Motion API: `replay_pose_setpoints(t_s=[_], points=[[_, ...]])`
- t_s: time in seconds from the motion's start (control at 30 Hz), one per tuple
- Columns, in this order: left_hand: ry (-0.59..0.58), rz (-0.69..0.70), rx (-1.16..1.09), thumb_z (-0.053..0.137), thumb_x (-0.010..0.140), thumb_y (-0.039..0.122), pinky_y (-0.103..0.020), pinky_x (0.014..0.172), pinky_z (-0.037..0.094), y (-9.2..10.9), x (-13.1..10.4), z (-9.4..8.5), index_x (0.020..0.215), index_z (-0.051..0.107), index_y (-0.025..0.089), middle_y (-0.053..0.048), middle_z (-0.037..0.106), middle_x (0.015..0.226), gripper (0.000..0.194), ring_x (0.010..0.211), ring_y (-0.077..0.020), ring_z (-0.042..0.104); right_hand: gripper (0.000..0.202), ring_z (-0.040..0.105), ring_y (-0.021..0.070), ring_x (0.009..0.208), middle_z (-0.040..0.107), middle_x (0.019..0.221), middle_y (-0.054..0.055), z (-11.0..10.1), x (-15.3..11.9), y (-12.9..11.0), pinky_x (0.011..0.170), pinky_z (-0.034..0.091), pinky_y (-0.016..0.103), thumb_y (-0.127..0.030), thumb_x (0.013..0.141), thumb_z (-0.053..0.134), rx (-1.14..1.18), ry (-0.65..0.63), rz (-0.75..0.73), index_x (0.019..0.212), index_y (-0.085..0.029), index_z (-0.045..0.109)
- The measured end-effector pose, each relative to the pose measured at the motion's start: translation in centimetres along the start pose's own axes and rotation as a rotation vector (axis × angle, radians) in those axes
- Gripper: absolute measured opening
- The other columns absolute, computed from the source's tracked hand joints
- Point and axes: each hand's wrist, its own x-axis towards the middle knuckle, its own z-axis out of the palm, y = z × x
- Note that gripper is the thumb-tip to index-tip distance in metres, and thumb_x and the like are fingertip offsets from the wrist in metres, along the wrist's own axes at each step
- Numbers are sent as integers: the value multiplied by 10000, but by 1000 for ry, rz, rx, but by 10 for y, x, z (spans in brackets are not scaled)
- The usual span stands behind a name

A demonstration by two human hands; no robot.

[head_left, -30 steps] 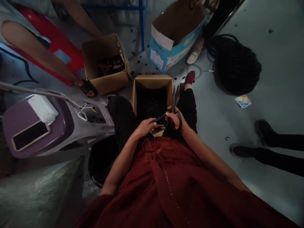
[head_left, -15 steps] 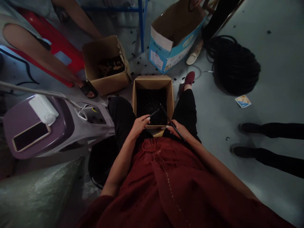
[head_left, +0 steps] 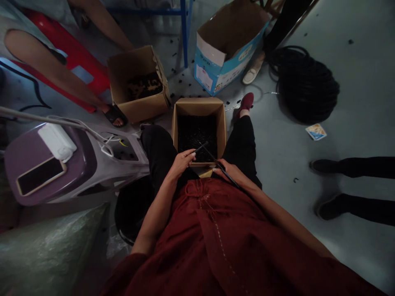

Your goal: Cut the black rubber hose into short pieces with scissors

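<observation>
My left hand (head_left: pixel 184 159) is closed in a pinch around a short thin black strip (head_left: pixel 201 146), which points up and to the right. In my right hand (head_left: pixel 228 169) is a long thin dark rod (head_left: pixel 212 155); its kind is not clear. One end of the rod reaches the tip of the strip, while the other runs back along my wrist. Both hands are above the near edge of an open cardboard box (head_left: pixel 221 127) between my legs. Thin shiny black pieces (head_left: pixel 196 129) fill its bottom.
Another cardboard box (head_left: pixel 140 107) with dark pieces stands beside a co-worker's arm (head_left: pixel 55 68). A blue-and-white carton (head_left: pixel 210 72) is farther ahead. To the right lies a coil of black tubing (head_left: pixel 305 86). A purple stool (head_left: pixel 83 152) at left bears a phone (head_left: pixel 40 176).
My right hand has shifted slightly left, and the rod's far end has come down to the strip's tip. My left hand has hardly moved. Someone's foot at right has shifted.
</observation>
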Motion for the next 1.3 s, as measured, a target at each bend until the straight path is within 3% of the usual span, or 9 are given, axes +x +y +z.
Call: replay_pose_setpoints(t_s=[0.37, 0.6, 0.8, 1.3], points=[[-43, -5, 45, 597, 775, 347, -175, 453, 289, -2, 1, 0, 1166, 626, 100, 6, 568, 696, 464, 503, -36, 388, 488, 654, 221, 792, 686, 973, 116, 6, 6, 0, 669, 449, 276, -488, 873, 495, 48, -2, 16, 1245, -173, 490], [-58, -8, 69, 592, 775, 358, -176, 460, 282, -1, 1, -1, 1143, 648, 121, 9, 566, 687, 441, 508, -38, 377, 463, 644, 243, 921, 667, 1055, 124, 5, 11, 3, 737, 450, 281, -479, 884, 483, 29, -28, -47, 1237, -180, 475], [-70, -18, 71, 589, 772, 359, -178, 461, 283, -1, 2, -1, 1121, 657, 125, 11, 565, 683, 425, 503, -39, 376, 379, 642, 238, 898, 679, 991, 99, 4, 7, -2, 716, 437, 273, -477, 910, 428, 50, -8, -23, 1154, -200, 518], [-60, -40, 76, 595, 764, 354, -166, 436, 275, -1, 4, 1, 1147, 633, 93, 12, 564, 666, 465, 491, -34, 376, 196, 623, 183, 756, 664, 831, 33, 11, 11, -2, 639, 377, 226, -285, 857, 478, -27, 45, -5, 1028, -216, 545]])
